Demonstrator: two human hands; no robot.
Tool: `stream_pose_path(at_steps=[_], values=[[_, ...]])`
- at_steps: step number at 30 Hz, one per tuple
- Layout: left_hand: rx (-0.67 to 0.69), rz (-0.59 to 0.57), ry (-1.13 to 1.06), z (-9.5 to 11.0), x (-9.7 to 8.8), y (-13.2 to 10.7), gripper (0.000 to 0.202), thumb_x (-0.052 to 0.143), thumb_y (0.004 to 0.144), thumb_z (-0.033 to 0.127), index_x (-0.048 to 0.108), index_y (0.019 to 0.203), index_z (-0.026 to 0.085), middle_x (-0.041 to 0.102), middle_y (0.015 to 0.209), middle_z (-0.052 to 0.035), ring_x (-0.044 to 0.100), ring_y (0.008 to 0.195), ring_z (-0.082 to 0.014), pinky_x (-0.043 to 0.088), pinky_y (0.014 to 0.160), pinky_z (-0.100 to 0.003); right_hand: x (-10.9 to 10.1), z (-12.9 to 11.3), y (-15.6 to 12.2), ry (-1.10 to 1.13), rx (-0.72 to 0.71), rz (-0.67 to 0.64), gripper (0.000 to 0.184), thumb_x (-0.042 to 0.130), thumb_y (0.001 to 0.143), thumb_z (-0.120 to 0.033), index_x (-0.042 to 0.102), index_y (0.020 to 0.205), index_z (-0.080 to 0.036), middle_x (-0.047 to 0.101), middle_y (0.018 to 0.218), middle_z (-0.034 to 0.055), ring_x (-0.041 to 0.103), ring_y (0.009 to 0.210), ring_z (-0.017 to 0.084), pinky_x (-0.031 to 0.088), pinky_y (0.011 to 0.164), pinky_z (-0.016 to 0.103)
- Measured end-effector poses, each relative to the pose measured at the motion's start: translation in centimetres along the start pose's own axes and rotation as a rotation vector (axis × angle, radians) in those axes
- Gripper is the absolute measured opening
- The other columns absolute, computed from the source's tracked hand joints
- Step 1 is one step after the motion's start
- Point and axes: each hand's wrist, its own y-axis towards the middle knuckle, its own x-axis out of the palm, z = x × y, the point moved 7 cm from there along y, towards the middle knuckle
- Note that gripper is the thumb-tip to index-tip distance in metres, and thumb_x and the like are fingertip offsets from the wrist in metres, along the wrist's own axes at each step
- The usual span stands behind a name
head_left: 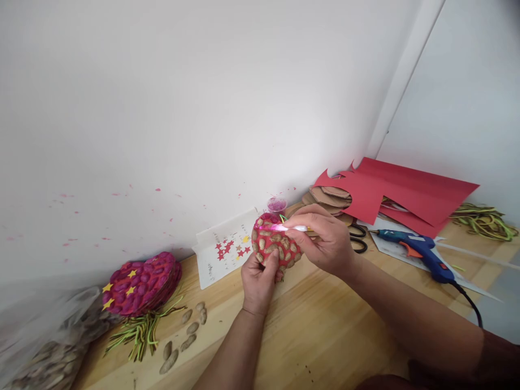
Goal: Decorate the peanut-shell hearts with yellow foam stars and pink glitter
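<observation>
My left hand (pixel 259 281) grips the lower edge of a round red disc studded with peanut shells (pixel 275 246), held up above the wooden table (pixel 320 325). My right hand (pixel 325 238) pinches a thin white brush (pixel 293 228) whose pink-stained tip rests on the disc's upper part. A small cup of pink paint (pixel 277 205) stands just behind the disc, near the wall.
A stack of painted pink discs with yellow stars (pixel 140 284) and green strips lies at the left, loose peanuts (pixel 189 330) beside it. A star sticker sheet (pixel 225 249), scissors (pixel 358 238), a blue glue gun (pixel 418 252), red paper (pixel 402 192) and cardboard rounds (pixel 331 196) sit behind.
</observation>
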Motion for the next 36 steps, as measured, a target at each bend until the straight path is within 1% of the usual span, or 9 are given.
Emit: stream_pose_path(at_steps=[3,8,11,14,17,22,26,31,36], values=[[-0.006,0.003,-0.021,0.1,0.0,-0.1,0.043,0.081,0.076,0.054,0.059,0.069,0.017,0.058,0.048,0.0035,0.048,0.039,-0.009,0.041,0.041,-0.021,-0.2,0.1,0.1,-0.004,0.011,0.024,0.016,0.07,0.089,-0.01,0.073,0.101,-0.021,0.076,0.088,0.0044,0.068,0.086,0.019,0.059,0.079,0.033],[-0.011,-0.04,-0.068,0.1,0.3,-0.2,0.043,0.081,0.078,0.052,0.057,0.067,0.018,0.056,0.046,0.004,0.045,0.039,-0.008,0.038,0.041,-0.02,0.2,0.2,0.0,0.015,0.01,-0.009,0.015,0.07,0.09,-0.012,0.074,0.102,-0.021,0.076,0.089,0.0042,0.068,0.087,0.019,0.059,0.08,0.034],[-0.009,-0.02,-0.054,0.3,0.3,-0.1,0.047,0.082,0.075,0.055,0.055,0.064,0.018,0.055,0.046,0.0036,0.046,0.039,-0.0083,0.038,0.04,-0.02,0.0,0.6,-0.1,-0.017,0.042,0.019,0.014,0.068,0.091,-0.014,0.074,0.101,-0.022,0.076,0.089,0.0042,0.069,0.089,0.02,0.059,0.081,0.035],[-0.015,-0.013,-0.039,0.4,0.3,-0.2,0.048,0.082,0.074,0.057,0.055,0.064,0.018,0.055,0.045,0.0037,0.045,0.038,-0.0084,0.038,0.04,-0.021,0.1,0.7,-0.1,-0.001,0.055,0.003,0.012,0.068,0.092,-0.016,0.074,0.1,-0.023,0.076,0.089,0.0043,0.069,0.087,0.02,0.06,0.079,0.035],[-0.026,-0.012,-0.044,0.4,0.3,-0.2,0.048,0.082,0.073,0.057,0.056,0.065,0.018,0.056,0.046,0.0035,0.045,0.038,-0.0084,0.037,0.04,-0.02,0.2,0.6,-0.1,0.01,0.039,-0.01,0.012,0.068,0.092,-0.016,0.074,0.1,-0.023,0.076,0.088,0.0038,0.069,0.086,0.02,0.06,0.079,0.034],[-0.026,0.004,-0.048,0.5,0.2,-0.3,0.049,0.083,0.071,0.057,0.054,0.061,0.019,0.056,0.045,0.0029,0.047,0.038,-0.0092,0.038,0.04,-0.021,-0.1,0.8,-0.1,-0.022,0.062,0.023,0.013,0.067,0.092,-0.015,0.074,0.1,-0.023,0.076,0.089,0.0043,0.069,0.089,0.02,0.059,0.081,0.035],[-0.029,0.003,-0.059,0.5,0.2,-0.2,0.048,0.083,0.071,0.056,0.056,0.062,0.018,0.056,0.045,0.0033,0.046,0.038,-0.0088,0.038,0.04,-0.021,0.2,0.7,0.0,0.005,0.06,0.0,0.011,0.068,0.092,-0.016,0.075,0.099,-0.022,0.076,0.087,0.0043,0.069,0.086,0.019,0.059,0.079,0.034],[-0.05,0.01,-0.075,0.2,0.0,-0.2,0.049,0.084,0.07,0.055,0.053,0.061,0.019,0.056,0.046,0.0034,0.047,0.038,-0.0092,0.038,0.039,-0.021,-0.1,1.1,0.0,-0.02,0.103,0.03,0.012,0.067,0.092,-0.015,0.074,0.099,-0.022,0.076,0.089,0.0049,0.069,0.09,0.021,0.059,0.083,0.036],[-0.049,-0.003,-0.084,0.2,0.0,-0.2,0.05,0.084,0.071,0.055,0.052,0.061,0.019,0.055,0.046,0.0039,0.047,0.038,-0.0087,0.038,0.039,-0.021,0.2,0.8,0.0,-0.004,0.068,-0.003,0.01,0.068,0.092,-0.018,0.075,0.097,-0.023,0.076,0.086,0.0036,0.069,0.086,0.019,0.059,0.079,0.033]])
